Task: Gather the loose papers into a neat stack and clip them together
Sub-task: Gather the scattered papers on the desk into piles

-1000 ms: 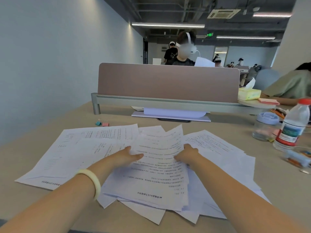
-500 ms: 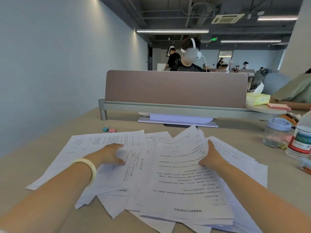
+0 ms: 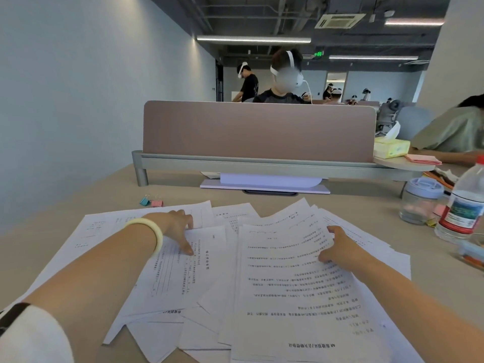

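Note:
Several loose printed papers (image 3: 277,279) lie fanned and overlapping across the beige desk in front of me. My left hand (image 3: 178,229), with a pale bracelet on the wrist, presses flat on the left sheets, thumb down on one page. My right hand (image 3: 337,247) rests on the right bundle, fingers curled around the edge of its top sheets. Two small binder clips (image 3: 152,202), one teal and one pink, sit on the desk beyond the papers at the left, untouched.
A brown divider panel (image 3: 259,129) on a grey rail closes the far side, with a white stand (image 3: 264,184) under it. At the right stand a lidded jar (image 3: 419,203) and a water bottle (image 3: 463,205). People sit beyond the divider and at the right.
My hands have moved apart: the left slid out over the left sheets, the right shifted the top bundle rightward and toward me. The view has tilted down and closer.

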The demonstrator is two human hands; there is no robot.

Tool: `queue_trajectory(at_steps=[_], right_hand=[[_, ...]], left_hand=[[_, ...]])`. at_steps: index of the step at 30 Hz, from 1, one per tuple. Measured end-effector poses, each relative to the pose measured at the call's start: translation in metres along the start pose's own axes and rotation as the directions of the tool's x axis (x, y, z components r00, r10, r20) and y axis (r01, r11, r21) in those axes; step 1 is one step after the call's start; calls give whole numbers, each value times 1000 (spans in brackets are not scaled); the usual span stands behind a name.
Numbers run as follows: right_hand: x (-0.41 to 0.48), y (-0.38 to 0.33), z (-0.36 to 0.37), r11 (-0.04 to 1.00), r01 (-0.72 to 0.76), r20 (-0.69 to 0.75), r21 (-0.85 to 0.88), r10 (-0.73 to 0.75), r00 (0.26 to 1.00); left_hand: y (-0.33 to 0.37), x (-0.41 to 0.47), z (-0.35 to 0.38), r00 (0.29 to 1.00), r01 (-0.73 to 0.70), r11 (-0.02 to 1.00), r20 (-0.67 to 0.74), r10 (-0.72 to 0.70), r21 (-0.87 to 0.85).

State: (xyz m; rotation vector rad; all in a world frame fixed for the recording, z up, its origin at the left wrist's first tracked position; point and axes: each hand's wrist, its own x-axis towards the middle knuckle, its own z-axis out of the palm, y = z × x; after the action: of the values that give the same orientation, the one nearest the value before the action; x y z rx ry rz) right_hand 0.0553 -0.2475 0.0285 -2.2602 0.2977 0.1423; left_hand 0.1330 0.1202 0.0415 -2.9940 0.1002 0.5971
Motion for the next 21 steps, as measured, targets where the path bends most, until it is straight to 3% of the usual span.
queue_trajectory(at_steps=[7,11,14,17,19,21], right_hand=[[-4,4,-1,999,-10,35,41,8,999],[-10,14,-18,1000,-3,-11,13,4,1000],[-18,24,-39,999,-26,-41,47,28,999],[-23,35,-47,998,-58,-43,4,58,997],[-25,39,-46,996,-84,-44,8,85,995],[-23,45,-42,992,-118,-38,45,120,992]], left_hand=[[-7,3,16,995,-56,991,-89,45,-125],[-12,-6,20,969,-75,978,-245,25,-196],[-20,-22,-3,875,-51,950,-473,-106,-307],[-24,-47,-48,728,-115,915,-659,-186,-385],[-22,-64,-74,633,-201,875,-740,-227,-440],[-14,-75,-90,585,-284,804,-759,-286,-522]])
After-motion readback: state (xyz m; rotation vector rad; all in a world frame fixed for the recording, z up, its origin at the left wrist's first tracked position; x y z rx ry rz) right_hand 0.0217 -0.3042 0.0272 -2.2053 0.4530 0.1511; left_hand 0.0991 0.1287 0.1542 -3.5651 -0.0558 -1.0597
